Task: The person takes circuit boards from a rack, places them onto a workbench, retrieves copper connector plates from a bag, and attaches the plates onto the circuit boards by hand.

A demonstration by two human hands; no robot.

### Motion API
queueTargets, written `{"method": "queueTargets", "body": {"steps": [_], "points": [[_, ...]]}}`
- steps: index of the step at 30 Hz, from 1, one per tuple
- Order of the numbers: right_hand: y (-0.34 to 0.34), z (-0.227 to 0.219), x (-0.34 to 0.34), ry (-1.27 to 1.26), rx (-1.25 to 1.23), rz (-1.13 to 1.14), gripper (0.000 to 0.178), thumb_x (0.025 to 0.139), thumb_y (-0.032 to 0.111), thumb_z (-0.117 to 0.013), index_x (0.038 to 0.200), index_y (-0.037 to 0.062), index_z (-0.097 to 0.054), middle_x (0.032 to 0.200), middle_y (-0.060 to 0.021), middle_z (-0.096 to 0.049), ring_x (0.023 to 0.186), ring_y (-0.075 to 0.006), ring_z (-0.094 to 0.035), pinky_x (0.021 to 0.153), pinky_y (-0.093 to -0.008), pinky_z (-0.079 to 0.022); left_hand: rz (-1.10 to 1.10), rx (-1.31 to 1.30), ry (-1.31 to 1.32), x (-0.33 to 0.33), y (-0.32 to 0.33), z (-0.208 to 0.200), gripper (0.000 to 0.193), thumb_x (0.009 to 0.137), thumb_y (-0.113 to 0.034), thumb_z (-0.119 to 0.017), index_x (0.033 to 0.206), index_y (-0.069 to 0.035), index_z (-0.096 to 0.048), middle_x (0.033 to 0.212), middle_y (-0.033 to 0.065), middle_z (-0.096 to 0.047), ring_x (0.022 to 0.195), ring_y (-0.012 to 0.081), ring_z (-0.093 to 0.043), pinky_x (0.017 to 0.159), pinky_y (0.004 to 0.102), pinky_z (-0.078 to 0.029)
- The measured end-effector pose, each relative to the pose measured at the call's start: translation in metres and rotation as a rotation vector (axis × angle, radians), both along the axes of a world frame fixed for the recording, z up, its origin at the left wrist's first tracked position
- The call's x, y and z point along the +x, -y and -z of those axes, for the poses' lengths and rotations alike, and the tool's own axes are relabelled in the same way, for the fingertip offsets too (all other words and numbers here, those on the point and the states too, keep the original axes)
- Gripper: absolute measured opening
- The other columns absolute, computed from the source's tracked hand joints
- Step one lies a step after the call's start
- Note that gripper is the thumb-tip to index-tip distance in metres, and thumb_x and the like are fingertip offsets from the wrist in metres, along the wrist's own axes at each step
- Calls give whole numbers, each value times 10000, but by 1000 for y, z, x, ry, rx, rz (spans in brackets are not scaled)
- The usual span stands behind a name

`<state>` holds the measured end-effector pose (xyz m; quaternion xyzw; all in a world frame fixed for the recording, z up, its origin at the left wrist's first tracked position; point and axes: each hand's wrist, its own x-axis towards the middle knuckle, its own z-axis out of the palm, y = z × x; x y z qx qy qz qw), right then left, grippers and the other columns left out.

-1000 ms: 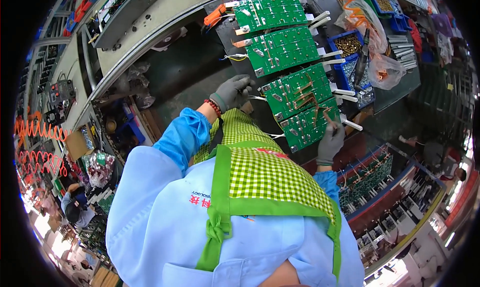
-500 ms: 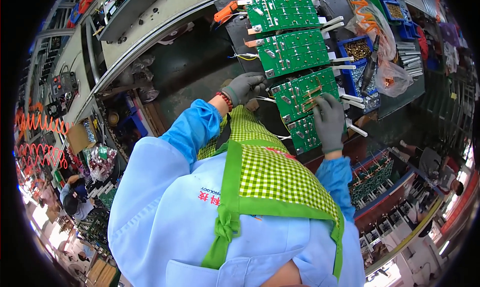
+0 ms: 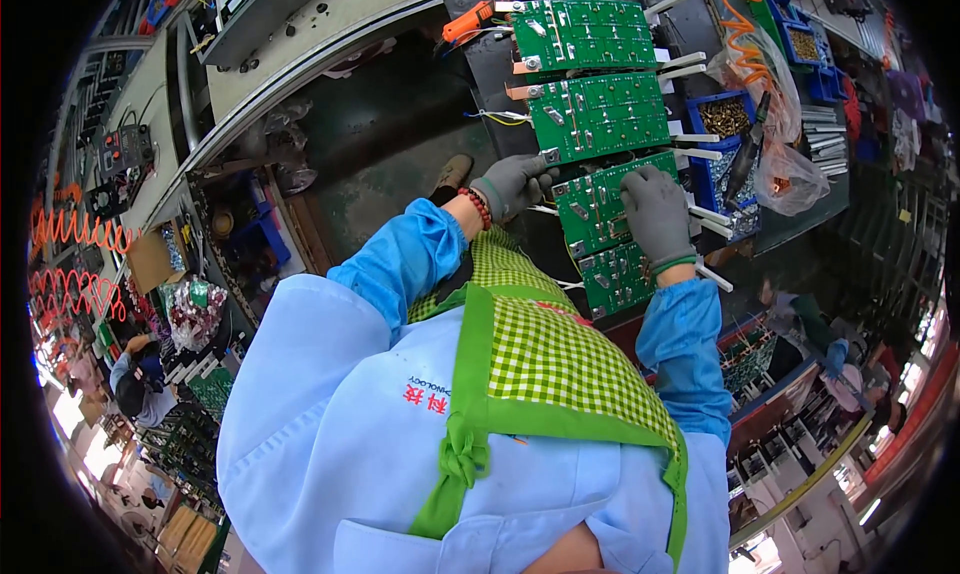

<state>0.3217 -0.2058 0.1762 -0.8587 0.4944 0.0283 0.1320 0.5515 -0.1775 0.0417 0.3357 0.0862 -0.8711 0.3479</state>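
Note:
Four green circuit boards lie in a column before me: a far board [image 3: 585,34], a second board [image 3: 600,114], a third board [image 3: 590,212] and a near board [image 3: 612,282]. Over the third board, my right hand [image 3: 657,217], in a grey glove, is closed with its fingertips bent down onto the surface. What it holds, if anything, is hidden. My left hand [image 3: 512,186], also gloved, has curled fingers beside the left edges of the second and third boards. Whether something sits in its fingers cannot be made out.
Blue bins with brass-coloured fasteners [image 3: 724,117] and silver ones stand right of the boards, beside a dark driver tool [image 3: 745,154] and a clear plastic bag [image 3: 790,186]. White strips [image 3: 692,139] stick out rightward from the boards. An orange-handled tool [image 3: 467,22] lies far left.
My right hand has moved up and left over the third board, and the copper-coloured pieces seen by its fingers are now out of sight. My left hand has shifted slightly right and down.

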Motion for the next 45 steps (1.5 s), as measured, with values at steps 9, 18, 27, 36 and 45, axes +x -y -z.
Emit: {"method": "queueTargets", "body": {"steps": [9, 18, 27, 36, 45], "points": [[-29, 7, 33, 459, 51, 237, 132, 832, 146, -616, 952, 98, -598, 935, -107, -596, 840, -314, -598, 701, -409, -488, -56, -50, -146, 4, -8, -2, 256, 944, -183, -536, 1131, -9, -526, 959, 56, -573, 775, 80, -533, 601, 152, -491], [-40, 42, 83, 713, -14, 302, 178, 857, 169, -626, 974, 35, -625, 843, -122, -637, 701, -239, -635, 619, -335, -495, -55, -116, -201, 16, -6, -17, 346, 969, -275, -466, 1239, -61, -502, 1128, 56, -580, 953, 144, -588, 778, 286, -521], [-39, 48, 103, 639, 112, 355, 167, 823, 198, -617, 943, 87, -585, 883, -116, -622, 771, -310, -612, 652, -411, -496, 164, -55, -52, 19, 10, -14, 253, 962, -234, -475, 1103, -47, -571, 1021, 62, -623, 903, 166, -607, 814, 348, -524], [-5, -8, -42, 805, -18, 593, 324, 824, 174, -630, 1122, 57, -581, 1021, -89, -629, 818, -173, -624, 732, -308, -492, 197, 99, 116, 19, 25, -46, 204, 918, -131, -545, 1069, 6, -534, 875, 48, -591, 670, 39, -539, 496, 106, -443], [-10, 79, -345, 580, -71, 1192, 324, 834, 189, -608, 1130, 58, -617, 1067, -127, -655, 966, -226, -624, 854, -332, -470, 285, 37, 148, 16, 33, -46, 190, 904, -158, -577, 1022, -11, -548, 857, 60, -606, 648, 74, -551, 467, 134, -466]]}}
